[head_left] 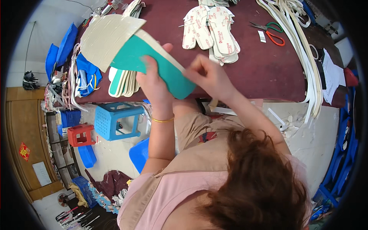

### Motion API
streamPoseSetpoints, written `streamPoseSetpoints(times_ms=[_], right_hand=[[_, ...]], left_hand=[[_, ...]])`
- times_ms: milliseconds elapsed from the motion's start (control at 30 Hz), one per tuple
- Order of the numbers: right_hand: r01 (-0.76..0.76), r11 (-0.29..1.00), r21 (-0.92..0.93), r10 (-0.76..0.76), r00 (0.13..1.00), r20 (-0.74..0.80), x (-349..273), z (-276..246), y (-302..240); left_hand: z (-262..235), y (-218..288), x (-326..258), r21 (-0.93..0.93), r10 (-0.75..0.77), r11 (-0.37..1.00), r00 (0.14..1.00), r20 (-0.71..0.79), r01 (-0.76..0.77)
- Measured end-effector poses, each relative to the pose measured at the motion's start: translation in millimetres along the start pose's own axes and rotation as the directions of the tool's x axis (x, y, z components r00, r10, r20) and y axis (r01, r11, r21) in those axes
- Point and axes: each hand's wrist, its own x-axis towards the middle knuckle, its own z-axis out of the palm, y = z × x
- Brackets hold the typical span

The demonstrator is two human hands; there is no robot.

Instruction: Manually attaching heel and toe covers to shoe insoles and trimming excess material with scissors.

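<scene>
My hands are close together over the near edge of the desk (264, 73), left of its middle. My left hand (154, 82) is clamped on a teal piece (174, 78), thumb on the coloured face and the other fingers mostly behind it; one fingertip peeks past the upper rim. I judge that this grip keeps the piece steady in the air and leaves its right end free for my other hand. My right hand (211, 74) has its fingers bent at that end, but I cannot tell whether they pinch the rim or only touch it.

The printed sole shapes (223, 34) lie in overlapping piles towards the desk's far edge, probably to leave the near side for handling. A stack of teal and cream layers (124, 84) sits by the near edge on the left, within easy reach, I'd say. The scissors (273, 33) rest towards the right edge, clear of both piles, and long pale strips (306, 63) hang over the near right corner, likely because they are too long to lie flat.

The teal piece is smooth, matt and long, with a rounded lower end and a cream band along its upper side. A broad cream sheet (109, 38), faintly streaked, spreads from its upper left end; whether the two are joined is unclear.
</scene>
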Motion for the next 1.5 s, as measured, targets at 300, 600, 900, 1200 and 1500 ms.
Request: streamPoseSetpoints(times_ms=[300,600,900,1200,1500], right_hand=[[0.196,0.963,-0.187,-0.206,0.978,-0.040,11.0,-20.4,-31.5],[0.229,0.953,-0.196,-0.197,0.966,0.169,-3.2,-54.8,-76.1],[0.156,0.971,0.182,-0.175,0.980,0.094,-5.5,-68.6,-82.8],[0.093,0.848,0.522,-0.062,0.995,-0.076,-5.4,-2.9,-51.0],[-0.141,0.972,0.187,0.121,0.986,0.112,-13.8,-12.5,-40.6]], left_hand=[[20.2,-31.1,5.5,-0.415,-0.233,0.907,0.903,-0.360,0.068],[18.0,63.8,26.5,0.356,0.159,0.210,0.391,0.907,-0.911],[-8.7,88.8,35.0,0.504,-0.250,0.613,0.456,0.854,-0.609],[12.8,44.7,-11.3,0.220,0.007,0.974,0.971,0.238,-0.061],[4.4,34.8,1.6,0.139,-0.233,0.970,0.935,0.269,0.201]])
